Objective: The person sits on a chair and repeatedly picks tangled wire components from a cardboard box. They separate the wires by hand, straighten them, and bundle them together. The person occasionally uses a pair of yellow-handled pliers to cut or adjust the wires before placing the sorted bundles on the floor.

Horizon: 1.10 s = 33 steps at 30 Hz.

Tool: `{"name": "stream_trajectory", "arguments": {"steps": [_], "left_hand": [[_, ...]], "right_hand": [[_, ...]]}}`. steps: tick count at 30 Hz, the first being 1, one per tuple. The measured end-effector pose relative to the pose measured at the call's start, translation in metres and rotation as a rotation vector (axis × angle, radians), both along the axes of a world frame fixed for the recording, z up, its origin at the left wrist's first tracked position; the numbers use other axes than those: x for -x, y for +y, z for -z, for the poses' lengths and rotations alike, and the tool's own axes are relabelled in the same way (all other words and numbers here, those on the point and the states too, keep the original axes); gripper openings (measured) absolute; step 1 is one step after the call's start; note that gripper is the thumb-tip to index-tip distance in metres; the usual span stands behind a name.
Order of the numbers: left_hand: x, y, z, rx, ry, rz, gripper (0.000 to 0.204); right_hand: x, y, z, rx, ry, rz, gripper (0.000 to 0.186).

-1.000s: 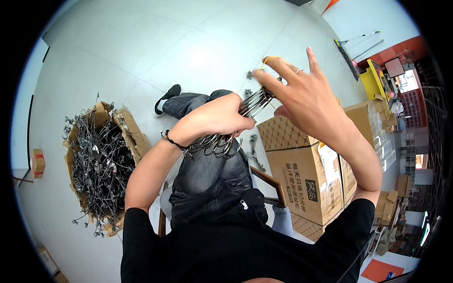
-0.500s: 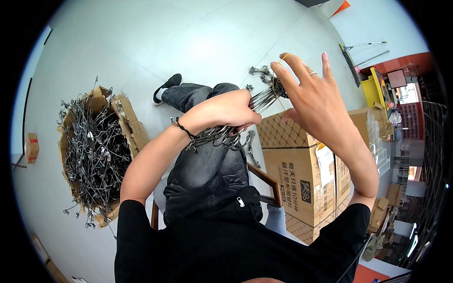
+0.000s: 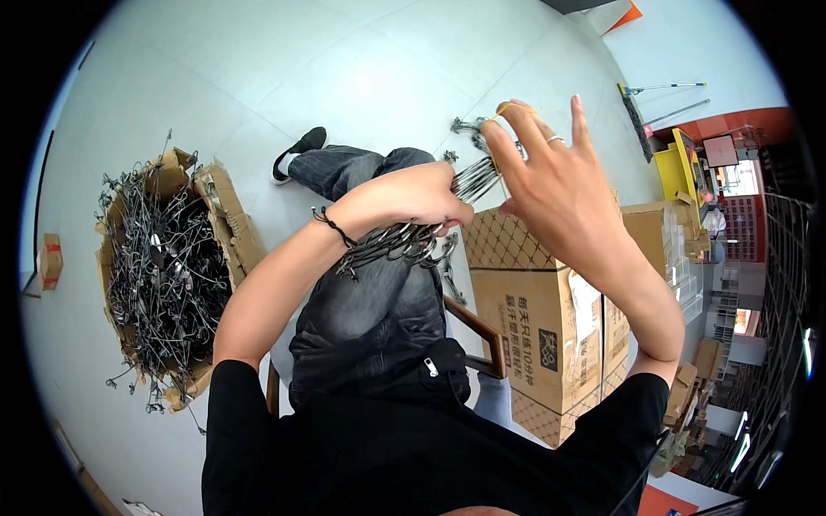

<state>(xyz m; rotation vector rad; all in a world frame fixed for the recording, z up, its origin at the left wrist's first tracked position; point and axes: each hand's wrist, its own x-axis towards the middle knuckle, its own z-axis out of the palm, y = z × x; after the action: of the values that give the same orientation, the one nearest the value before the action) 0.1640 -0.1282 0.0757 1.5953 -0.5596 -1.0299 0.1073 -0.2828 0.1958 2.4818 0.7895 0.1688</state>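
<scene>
Drawn slightly nearer the left hand since half a second ago: right hand, open, fingers spread, yellow rubber band around fingertips. Gripped in the left: bundle of wire hooks. Beyond both hands, pale tiled floor. Left of the left hand, torn cardboard box holding tangled wires; beneath the right, carton.

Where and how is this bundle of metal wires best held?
I'd grip the bundle around its straight middle, coming from the left, as your left hand does. Just beyond that hand, the wires run close and nearly parallel, suggesting a compact grip; the curved ends below it splay loosely.
</scene>
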Motion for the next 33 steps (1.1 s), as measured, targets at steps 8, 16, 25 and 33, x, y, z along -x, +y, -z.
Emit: {"name": "stream_trajectory", "arguments": {"steps": [8,16,25,33], "left_hand": [[0.000,-0.003,-0.003,-0.018,0.032,0.046,0.028],[0.007,0.014,-0.007,0.037,0.034,0.122,0.033],[0.014,0.043,-0.023,0.336,0.253,0.199,0.033],[-0.007,0.055,-0.005,0.315,0.428,-0.104,0.034]], "right_hand": [[-0.010,-0.008,0.023,0.162,-0.118,0.002,0.062],[-0.026,-0.032,0.009,-0.217,0.344,0.139,0.077],[-0.042,-0.052,0.015,-0.888,0.955,0.268,0.058],[0.003,-0.020,0.069,-1.426,0.816,-0.411,0.031]]}}
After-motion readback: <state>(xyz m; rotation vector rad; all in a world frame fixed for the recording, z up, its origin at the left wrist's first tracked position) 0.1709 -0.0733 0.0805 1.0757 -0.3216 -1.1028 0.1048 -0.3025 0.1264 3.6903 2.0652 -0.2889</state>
